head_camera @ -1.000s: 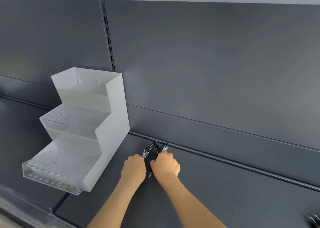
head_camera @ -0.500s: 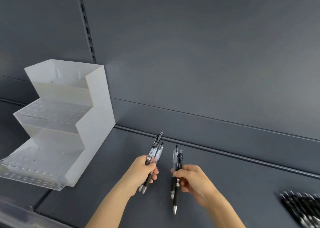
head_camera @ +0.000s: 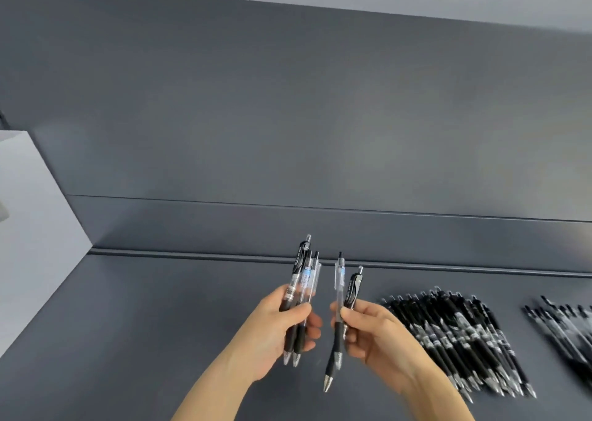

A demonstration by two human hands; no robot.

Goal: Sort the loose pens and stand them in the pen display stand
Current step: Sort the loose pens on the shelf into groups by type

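Note:
My left hand (head_camera: 275, 331) grips a small bunch of black-and-clear click pens (head_camera: 302, 279), tips pointing down, above the dark shelf. My right hand (head_camera: 374, 334) pinches two more such pens (head_camera: 340, 295) upright, a short gap to the right of the first bunch. A large heap of loose black pens (head_camera: 455, 334) lies on the shelf right of my right hand, and a second heap (head_camera: 563, 327) shows at the right edge. Only the white side wall of the pen display stand (head_camera: 32, 228) is visible at the far left; its tiers are out of frame.
The dark grey shelf surface (head_camera: 160, 324) runs from the stand to the pen heaps. A grey back panel (head_camera: 288, 116) with a ridge along its base rises behind.
My view has swung to the right, so the stand slid almost out of frame and the pen heaps came into sight. Both hands rose from the shelf and parted, each holding pens.

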